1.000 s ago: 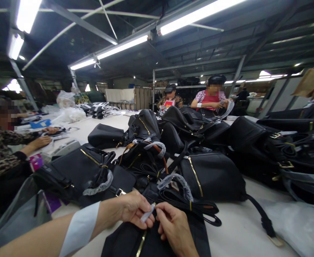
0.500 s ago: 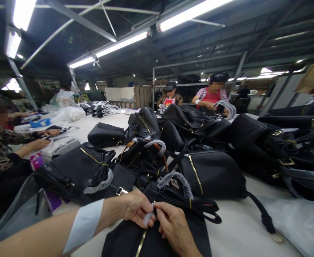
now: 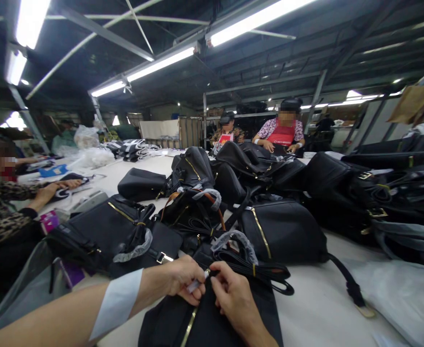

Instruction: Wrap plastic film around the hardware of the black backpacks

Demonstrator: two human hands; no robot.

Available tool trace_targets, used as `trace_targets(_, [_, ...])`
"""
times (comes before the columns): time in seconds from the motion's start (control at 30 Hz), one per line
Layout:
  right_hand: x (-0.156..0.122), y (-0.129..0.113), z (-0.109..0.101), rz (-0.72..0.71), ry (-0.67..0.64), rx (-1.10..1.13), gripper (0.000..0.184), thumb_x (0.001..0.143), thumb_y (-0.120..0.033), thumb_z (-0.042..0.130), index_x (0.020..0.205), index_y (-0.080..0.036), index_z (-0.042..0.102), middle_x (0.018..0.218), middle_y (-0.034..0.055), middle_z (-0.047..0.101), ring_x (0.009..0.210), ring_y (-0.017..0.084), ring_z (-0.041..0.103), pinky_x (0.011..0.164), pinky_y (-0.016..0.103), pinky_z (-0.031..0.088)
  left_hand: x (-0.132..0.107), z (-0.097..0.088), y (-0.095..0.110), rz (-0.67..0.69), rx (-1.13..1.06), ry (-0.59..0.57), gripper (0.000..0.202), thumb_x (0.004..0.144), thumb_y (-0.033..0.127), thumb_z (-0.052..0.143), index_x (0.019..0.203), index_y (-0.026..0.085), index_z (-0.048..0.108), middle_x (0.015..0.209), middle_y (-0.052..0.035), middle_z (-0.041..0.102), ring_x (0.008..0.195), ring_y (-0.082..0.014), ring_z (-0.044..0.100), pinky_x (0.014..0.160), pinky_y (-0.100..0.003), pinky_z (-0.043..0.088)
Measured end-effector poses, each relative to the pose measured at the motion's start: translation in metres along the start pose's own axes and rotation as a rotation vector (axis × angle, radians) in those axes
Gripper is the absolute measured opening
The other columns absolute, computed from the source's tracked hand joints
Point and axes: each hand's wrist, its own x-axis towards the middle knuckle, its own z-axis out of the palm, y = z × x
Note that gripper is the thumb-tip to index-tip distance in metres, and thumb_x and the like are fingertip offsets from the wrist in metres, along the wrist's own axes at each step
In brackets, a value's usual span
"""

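Observation:
A black bag point(image 3: 168, 318) with a gold zipper point(image 3: 189, 325) lies in front of me at the bottom of the head view. My left hand point(image 3: 187, 282) is closed on a small whitish plastic strip point(image 3: 194, 285), pinched between thumb and fingers. The strip reaches to a small metal zipper pull point(image 3: 207, 273) at the zipper's upper end. From the other side, the thumb and forefinger of my right hand point(image 3: 235, 295) close around that pull; the exact contact is partly hidden. Just beyond my hands lies a bundled black strap point(image 3: 269, 273) with a yellow tie, beside a plastic-wrapped handle point(image 3: 246, 241).
More black bags point(image 3: 280, 231) crowd the white table point(image 3: 302, 303), piled highest at the right. Clear plastic point(image 3: 400, 294) lies at the right front. One co-worker point(image 3: 2, 202) sits at the left; two others are across the table, one in a red apron point(image 3: 283, 136).
The whitish strip in my left hand has tilted flatter, and my right fingertips have shifted slightly upward at the pull. Across the table, the red-aproned co-worker's hands are lowered, without the plastic-wrapped loop.

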Motion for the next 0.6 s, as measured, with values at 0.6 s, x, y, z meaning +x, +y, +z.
trace_targets(0.6, [-0.001, -0.014, -0.005, -0.199, 0.049, -0.563, 0.020, 0.083, -0.017, 0.059, 0.092, -0.025, 0.075, 0.085, 0.0018, 0.075, 0.077, 0.018, 0.071, 0.061, 0.023, 0.045, -0.004, -0.002, -0.003, -0.005, -0.114, -0.057, 0.026, 0.062, 0.041, 0.071, 0.061, 0.017, 0.061, 0.052, 0.0003, 0.062, 0.044, -0.0082, 0.055, 0.039, -0.012, 0.041])
